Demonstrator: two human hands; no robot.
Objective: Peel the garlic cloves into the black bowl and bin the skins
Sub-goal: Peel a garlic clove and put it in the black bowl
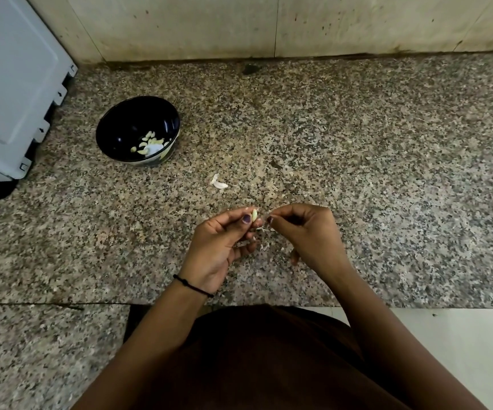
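L hand [224,241] pinches pale upright garlic clove [255,214] mid-frame, R hand [307,232] pinching its papery skin [265,229]; glossy black bowl [127,119] upper-left, nearer L.

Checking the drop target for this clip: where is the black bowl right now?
In the head view, the black bowl sits on the left of the granite counter, near the grey box and beyond the left hand.

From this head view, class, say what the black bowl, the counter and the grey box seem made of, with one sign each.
Black bowl: glossy glazed ceramic or melamine, going by its sharp highlights; which one is unclear. Counter: polished speckled stone, likely granite, by its mottled grain. Grey box: matt moulded plastic, probably, by its smooth panels and notched edge.
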